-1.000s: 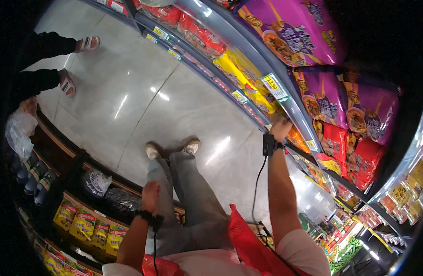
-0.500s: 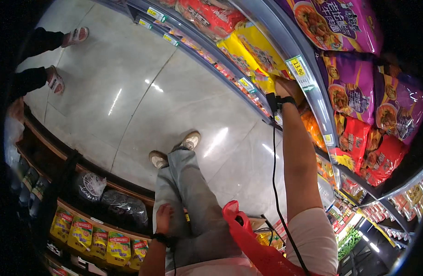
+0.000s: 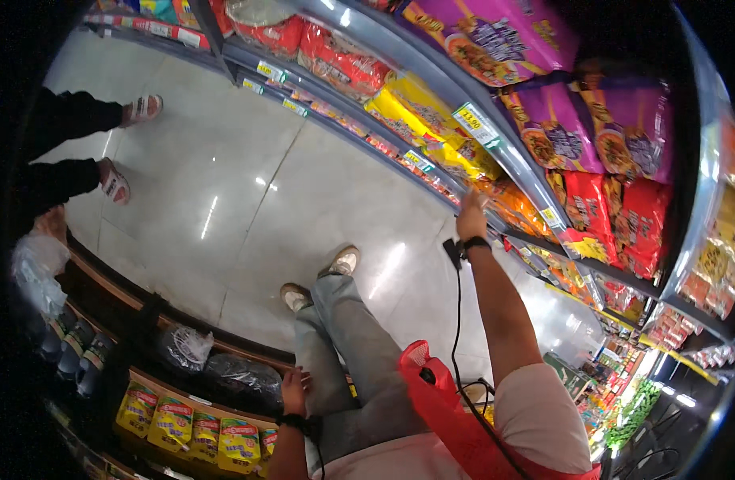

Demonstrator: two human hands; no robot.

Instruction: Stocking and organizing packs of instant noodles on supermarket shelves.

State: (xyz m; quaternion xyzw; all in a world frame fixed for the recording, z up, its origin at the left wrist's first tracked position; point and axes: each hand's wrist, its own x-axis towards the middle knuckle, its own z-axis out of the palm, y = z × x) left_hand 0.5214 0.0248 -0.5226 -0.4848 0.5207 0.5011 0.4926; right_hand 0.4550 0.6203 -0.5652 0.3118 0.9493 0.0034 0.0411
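Note:
My right hand (image 3: 471,218) is at the shelf's front edge, just below the lower end of the yellow noodle packs (image 3: 422,120). Its fingers point toward the packs and look stretched out, with nothing visible in them. Whether the fingertips touch a pack, I cannot tell. Orange packs (image 3: 521,206) lie right beside this hand. My left hand (image 3: 295,390) hangs low by my thigh, fingers loosely apart and holding nothing. Each wrist has a black band, and a black cable runs along my right arm.
Purple noodle packs (image 3: 547,132) and red packs (image 3: 643,228) fill the upper shelf (image 3: 431,68) at right. A person in dark trousers (image 3: 75,148) stands far left. Lower left, a shelf holds yellow pouches (image 3: 172,422) and black-wrapped bundles (image 3: 243,372). A red bag (image 3: 431,384) hangs at my side.
My right hand has drawn back out of the shelf, from among the yellow packs to the shelf's edge. The view has shifted, while my left hand still hangs by my thigh.

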